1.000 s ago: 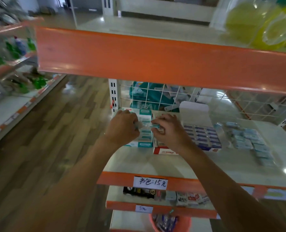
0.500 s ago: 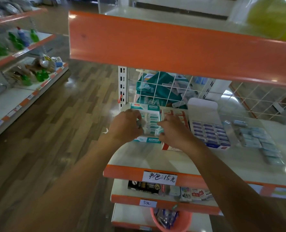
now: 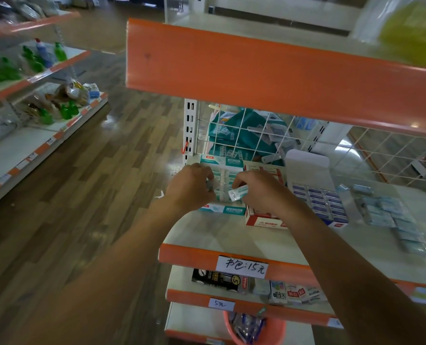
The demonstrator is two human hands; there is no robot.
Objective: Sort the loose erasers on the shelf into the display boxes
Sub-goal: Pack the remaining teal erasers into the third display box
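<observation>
**Head view.** The right hand (image 3: 261, 192) pinches 1 teal-and-white eraser (image 3: 238, 192) by its right end. The eraser's long axis runs left to right, slightly tilted, and its free end points toward the left hand (image 3: 190, 189). The left hand has its fingers curled over the left side of the teal box (image 3: 225, 209); blur hides whether it grips anything.

The eraser sits just above the teal box, between the 2 hands. The coming move is therefore judged to be a short lowering into the box, with the right hand nearer.

The red box (image 3: 264, 222) touches the teal box on its right, and the blue box (image 3: 317, 199) stands beyond it. Loose erasers (image 3: 387, 215) lie well apart at the far right of the shelf (image 3: 231, 235), on the right hand's side.

An upper shelf (image 3: 256, 70) overhangs and a wire grid (image 3: 244, 135) closes the back. Open room lies only toward the front edge.
</observation>
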